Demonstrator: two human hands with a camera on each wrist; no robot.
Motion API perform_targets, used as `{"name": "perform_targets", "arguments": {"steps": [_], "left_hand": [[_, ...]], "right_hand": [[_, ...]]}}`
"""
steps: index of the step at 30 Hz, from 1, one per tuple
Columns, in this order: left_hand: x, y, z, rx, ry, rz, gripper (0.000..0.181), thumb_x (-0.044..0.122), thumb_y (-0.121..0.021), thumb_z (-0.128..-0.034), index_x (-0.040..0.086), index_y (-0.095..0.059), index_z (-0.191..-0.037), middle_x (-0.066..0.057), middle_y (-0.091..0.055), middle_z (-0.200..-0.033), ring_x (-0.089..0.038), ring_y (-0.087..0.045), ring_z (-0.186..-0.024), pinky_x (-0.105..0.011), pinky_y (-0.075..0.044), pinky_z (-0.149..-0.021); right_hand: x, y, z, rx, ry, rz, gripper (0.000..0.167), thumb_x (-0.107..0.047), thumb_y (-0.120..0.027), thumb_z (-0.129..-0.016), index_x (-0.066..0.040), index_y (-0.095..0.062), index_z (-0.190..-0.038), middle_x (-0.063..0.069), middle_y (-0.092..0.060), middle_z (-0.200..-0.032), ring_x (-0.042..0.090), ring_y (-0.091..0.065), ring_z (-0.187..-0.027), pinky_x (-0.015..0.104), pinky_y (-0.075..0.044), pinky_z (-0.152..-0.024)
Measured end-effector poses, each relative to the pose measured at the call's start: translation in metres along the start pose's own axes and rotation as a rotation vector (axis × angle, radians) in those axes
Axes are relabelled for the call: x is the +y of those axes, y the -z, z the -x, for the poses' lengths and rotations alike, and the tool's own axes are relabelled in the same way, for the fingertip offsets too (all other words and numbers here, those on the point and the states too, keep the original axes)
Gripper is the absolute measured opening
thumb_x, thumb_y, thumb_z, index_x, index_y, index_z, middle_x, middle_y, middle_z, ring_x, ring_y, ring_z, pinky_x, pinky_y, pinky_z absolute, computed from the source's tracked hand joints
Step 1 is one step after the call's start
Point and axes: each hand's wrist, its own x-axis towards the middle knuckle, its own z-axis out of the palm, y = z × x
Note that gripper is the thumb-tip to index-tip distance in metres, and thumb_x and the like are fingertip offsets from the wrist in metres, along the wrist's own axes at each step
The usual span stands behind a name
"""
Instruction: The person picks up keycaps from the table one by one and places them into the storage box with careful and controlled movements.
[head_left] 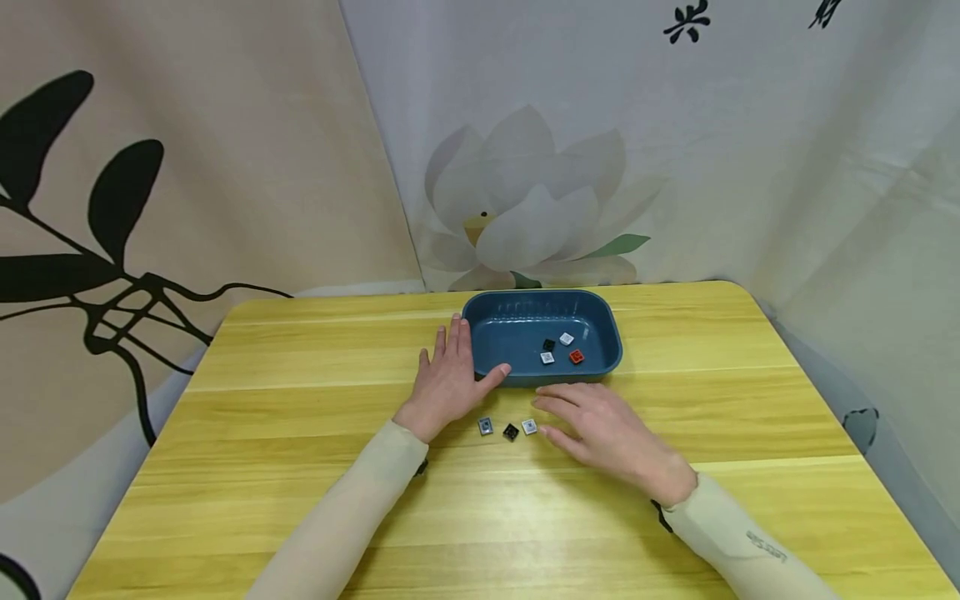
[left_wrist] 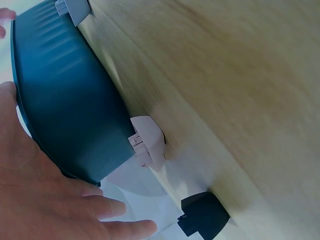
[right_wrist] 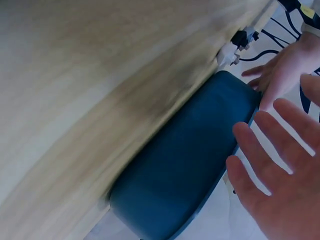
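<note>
My left hand [head_left: 446, 383] rests on the left end of a dark blue tray [head_left: 540, 380], fingers straight along its side and thumb at the front rim. My right hand [head_left: 607, 429] hovers just in front of the tray, fingers loosely spread, holding nothing; the right wrist view also shows its fingers [right_wrist: 270, 160] apart. Between the hands, on the table, lie small square pieces that look like keycaps: a grey one [head_left: 486, 426], a black one [head_left: 511, 432] and a white one [head_left: 529, 427]. Inside the tray are several more, including a red one [head_left: 576, 357].
The wooden table [head_left: 300, 450] carries the tray near its back edge. Behind it hangs a pale curtain [head_left: 300, 150] printed with a lotus and dark leaves.
</note>
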Motion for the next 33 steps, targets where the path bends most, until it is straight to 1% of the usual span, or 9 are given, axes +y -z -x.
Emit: {"name": "perform_targets", "arguments": {"steps": [3,7,10,13,16,23,29,33], "left_hand": [[0.0,0.0,0.0,0.006,-0.003,-0.004,0.113,0.081,-0.039,-0.0946,-0.001,-0.007,-0.165,-0.016,-0.001,-0.173,-0.041,-0.011,-0.157,-0.069,-0.024,-0.117],[0.0,0.0,0.0,0.01,-0.005,-0.006,0.113,0.082,-0.038,-0.0946,-0.001,-0.008,-0.165,-0.016,-0.002,-0.173,-0.041,-0.012,-0.157,-0.069,-0.024,-0.117],[0.0,0.0,0.001,0.005,-0.002,0.002,0.113,0.082,-0.039,-0.0945,-0.001,-0.007,-0.165,-0.016,-0.001,-0.173,-0.041,-0.011,-0.157,-0.069,-0.023,-0.117],[0.0,0.0,0.001,0.005,0.0,0.01,0.113,0.081,-0.04,-0.0945,0.0,-0.008,-0.165,-0.015,-0.001,-0.173,-0.041,-0.011,-0.157,-0.069,-0.023,-0.117],[0.0,0.0,0.001,0.006,-0.002,0.01,0.113,0.082,-0.04,-0.0942,0.0,-0.008,-0.165,-0.015,-0.001,-0.173,-0.041,-0.011,-0.157,-0.069,-0.023,-0.117],[0.0,0.001,-0.001,-0.006,-0.005,0.002,0.113,0.083,-0.038,-0.094,0.0,-0.007,-0.165,-0.015,0.0,-0.173,-0.04,-0.009,-0.158,-0.069,-0.022,-0.118],[-0.001,0.001,-0.001,-0.007,-0.004,0.009,0.113,0.082,-0.038,-0.0942,0.0,-0.008,-0.165,-0.015,0.0,-0.173,-0.04,-0.01,-0.158,-0.068,-0.022,-0.118],[-0.001,0.0,0.0,-0.002,-0.006,0.007,0.113,0.082,-0.038,-0.0943,0.0,-0.008,-0.165,-0.015,0.0,-0.173,-0.04,-0.01,-0.158,-0.069,-0.022,-0.118]], "right_hand": [[-0.002,-0.003,-0.002,-0.053,0.021,0.0,0.038,-0.036,-0.073,-0.098,-0.016,-0.072,-0.131,0.004,-0.066,-0.14,0.025,-0.063,-0.126,0.05,-0.052,-0.101],[-0.006,-0.006,-0.006,-0.143,0.023,-0.007,0.044,-0.04,-0.071,-0.099,-0.016,-0.069,-0.136,0.005,-0.062,-0.145,0.027,-0.06,-0.13,0.052,-0.049,-0.103],[-0.008,-0.01,-0.009,-0.21,0.018,-0.014,0.05,-0.041,-0.071,-0.099,-0.015,-0.066,-0.14,0.006,-0.061,-0.146,0.03,-0.059,-0.131,0.054,-0.048,-0.105],[-0.01,-0.013,-0.013,-0.247,0.018,-0.017,0.051,-0.04,-0.071,-0.098,-0.014,-0.065,-0.141,0.007,-0.061,-0.145,0.031,-0.059,-0.131,0.055,-0.048,-0.105],[-0.011,-0.016,-0.015,-0.256,0.018,-0.014,0.047,-0.037,-0.072,-0.098,-0.014,-0.066,-0.139,0.006,-0.064,-0.142,0.03,-0.061,-0.128,0.054,-0.049,-0.104],[-0.012,-0.021,-0.017,-0.247,0.024,0.018,0.037,-0.03,-0.075,-0.097,-0.013,-0.072,-0.129,0.003,-0.07,-0.126,0.025,-0.067,-0.114,0.048,-0.055,-0.095],[-0.013,-0.024,-0.019,-0.25,0.039,0.068,0.03,-0.025,-0.075,-0.096,-0.013,-0.075,-0.124,0.002,-0.071,-0.116,0.022,-0.069,-0.104,0.043,-0.057,-0.087],[-0.014,-0.025,-0.021,-0.245,0.048,0.087,0.022,-0.022,-0.077,-0.095,-0.013,-0.077,-0.115,0.001,-0.07,-0.106,0.02,-0.069,-0.093,0.04,-0.058,-0.08]]}}
